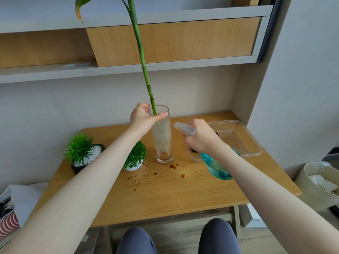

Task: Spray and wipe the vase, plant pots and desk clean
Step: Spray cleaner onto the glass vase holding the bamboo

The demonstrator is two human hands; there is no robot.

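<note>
A clear glass vase (163,136), clouded white inside, holds a bright green stalk (141,52) whose leaf (79,8) tip has yellowed. Dark brown spots (156,174) fleck the light, wood-grained surface (165,195). Green foliage fills a black pot (78,168) topped with white pebbles and a white pot (132,166). The spray bottle (215,166) is translucent teal with a frosted white nozzle.

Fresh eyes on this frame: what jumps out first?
The tall glass vase at desk centre, a long green stalk rising from it, the left hand gripping its rim. Right of it, the right hand aims a teal spray bottle at it. Brown spots dot the desk in front.
</note>
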